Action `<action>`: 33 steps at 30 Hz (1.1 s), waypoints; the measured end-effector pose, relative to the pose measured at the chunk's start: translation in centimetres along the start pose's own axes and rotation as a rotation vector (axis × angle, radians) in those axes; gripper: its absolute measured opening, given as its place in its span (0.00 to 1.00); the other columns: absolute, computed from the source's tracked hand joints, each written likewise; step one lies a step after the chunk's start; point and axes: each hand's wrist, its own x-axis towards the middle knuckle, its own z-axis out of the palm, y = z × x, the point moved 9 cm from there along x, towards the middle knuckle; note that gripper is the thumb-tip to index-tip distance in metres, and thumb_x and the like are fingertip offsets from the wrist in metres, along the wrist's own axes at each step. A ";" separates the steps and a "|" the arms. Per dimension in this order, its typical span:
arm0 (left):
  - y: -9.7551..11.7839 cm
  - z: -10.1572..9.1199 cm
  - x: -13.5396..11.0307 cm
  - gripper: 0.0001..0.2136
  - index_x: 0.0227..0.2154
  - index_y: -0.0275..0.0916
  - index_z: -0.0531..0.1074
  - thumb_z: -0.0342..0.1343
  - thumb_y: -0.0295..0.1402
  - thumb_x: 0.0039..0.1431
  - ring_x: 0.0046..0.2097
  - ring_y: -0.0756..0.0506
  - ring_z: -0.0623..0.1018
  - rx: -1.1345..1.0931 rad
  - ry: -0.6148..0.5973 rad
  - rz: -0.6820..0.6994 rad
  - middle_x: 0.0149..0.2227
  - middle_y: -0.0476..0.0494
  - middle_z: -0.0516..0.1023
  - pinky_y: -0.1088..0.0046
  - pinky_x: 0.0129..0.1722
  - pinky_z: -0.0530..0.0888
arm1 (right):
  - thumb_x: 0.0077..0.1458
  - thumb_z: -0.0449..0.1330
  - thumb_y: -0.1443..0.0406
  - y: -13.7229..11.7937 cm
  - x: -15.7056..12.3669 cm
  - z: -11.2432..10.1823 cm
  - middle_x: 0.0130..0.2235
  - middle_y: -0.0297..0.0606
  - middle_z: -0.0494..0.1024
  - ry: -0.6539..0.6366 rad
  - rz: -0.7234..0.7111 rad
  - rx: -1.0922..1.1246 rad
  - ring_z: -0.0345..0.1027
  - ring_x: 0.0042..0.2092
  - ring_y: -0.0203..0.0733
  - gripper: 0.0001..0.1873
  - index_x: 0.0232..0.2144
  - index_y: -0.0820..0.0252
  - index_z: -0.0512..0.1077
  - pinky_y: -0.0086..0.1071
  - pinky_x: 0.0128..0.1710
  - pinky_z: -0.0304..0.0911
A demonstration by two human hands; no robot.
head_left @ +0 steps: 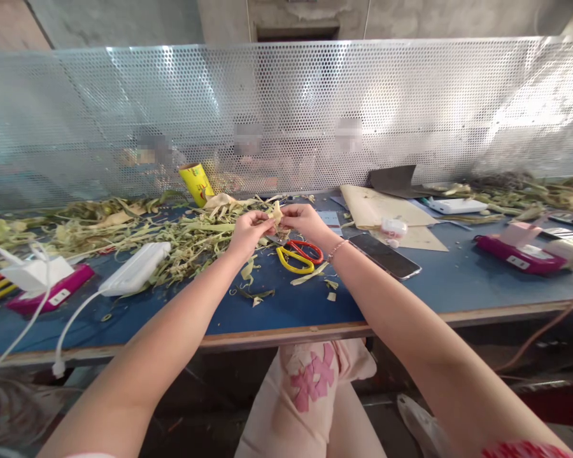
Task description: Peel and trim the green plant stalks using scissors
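My left hand [249, 233] and my right hand [305, 220] meet above the blue table, both with fingers pinched on a small pale yellow-green piece of dried leaf [277, 212]. Its lower part is hidden by the fingertips. Just below my hands lie scissors with one red and one yellow handle loop [293, 262]; the blades are mostly covered. A heap of dried, tangled plant stems and leaves [186, 245] spreads to the left of my left hand. A dark phone [384, 256] rests close to my right forearm.
A perforated metal screen [296, 95] runs along the table's back. A yellow tube [197, 184] leans by the heap. At left are a white power bank [136, 268] and a magenta socket block [52, 289] with cables. Brown paper [386, 203] and another magenta block [520, 254] lie right.
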 end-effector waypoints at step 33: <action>-0.4 0.0 -0.9 0.05 0.21 0.33 0.69 0.53 0.20 0.47 0.21 0.56 0.72 -0.375 0.136 -0.130 0.19 0.51 0.72 0.79 0.28 0.72 | 0.54 0.45 0.71 -4.0 -2.6 1.8 0.31 0.37 0.61 0.250 -0.606 -0.683 0.57 0.34 0.35 0.26 0.55 0.53 0.60 0.32 0.39 0.61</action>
